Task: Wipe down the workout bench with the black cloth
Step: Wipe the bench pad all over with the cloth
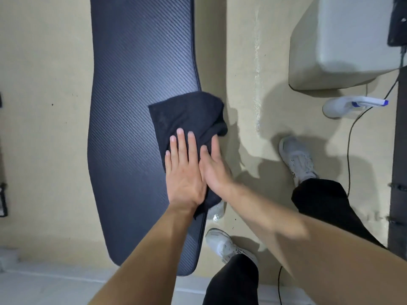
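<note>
black cloth (pixel 189 115) lies rumpled over dark ribbed bench (pixel 136 84) edge.

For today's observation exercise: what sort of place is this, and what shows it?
Probably a gym or home workout room: a long black textured padded bench, a white spray bottle with blue trigger on the beige floor, white trainers.

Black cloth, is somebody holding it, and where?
Not gripped. The left hand and right hand press flat on the near half of the black cloth, against the workout bench.
</note>
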